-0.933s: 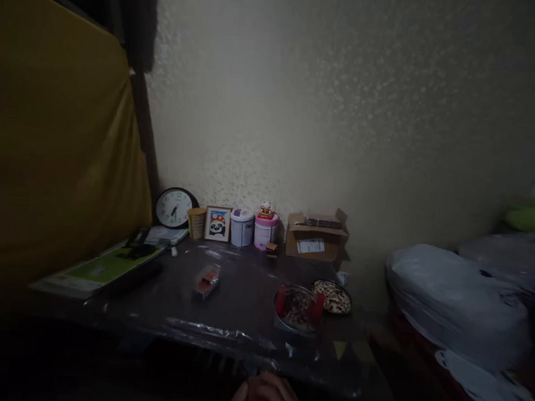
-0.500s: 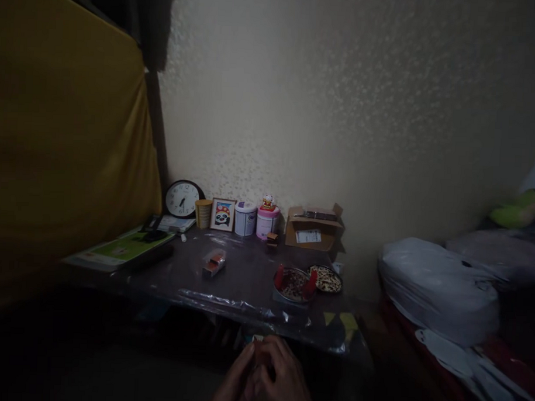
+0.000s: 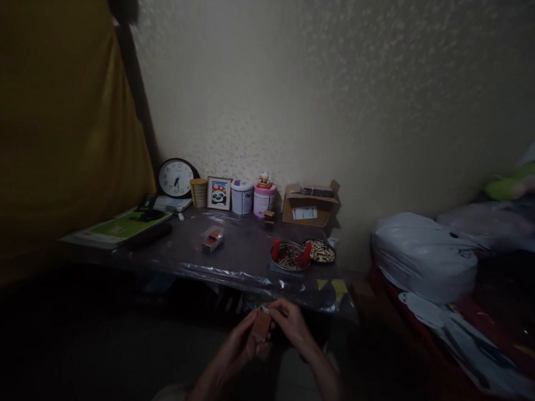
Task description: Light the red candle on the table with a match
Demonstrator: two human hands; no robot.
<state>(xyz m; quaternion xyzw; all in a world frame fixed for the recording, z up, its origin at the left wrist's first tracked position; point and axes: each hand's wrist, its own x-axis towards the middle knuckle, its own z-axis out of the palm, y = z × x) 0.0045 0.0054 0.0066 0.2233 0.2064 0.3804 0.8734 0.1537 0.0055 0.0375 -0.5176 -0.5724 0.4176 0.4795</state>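
My two hands meet low in the picture, in front of a dark table (image 3: 248, 264) wrapped in clear plastic. My left hand (image 3: 240, 346) and my right hand (image 3: 289, 324) are both closed round a small reddish-brown box (image 3: 261, 325) held between them. A similar small box in a clear wrapper (image 3: 213, 239) lies on the table beyond. A round metal tin with red handles (image 3: 288, 255) and its patterned lid (image 3: 322, 251) sit near the table's right end.
Along the wall stand a round clock (image 3: 176, 177), a framed panda picture (image 3: 219, 193), two tins (image 3: 242, 197), a figurine and an open cardboard box (image 3: 310, 205). Books (image 3: 117, 230) lie at the left by a yellow mattress (image 3: 54, 134). Bagged bedding (image 3: 423, 255) is piled at the right.
My hands have risen further into view, still together, and the small box between them now shows. The view has tilted downward, so the table sits higher in the picture.
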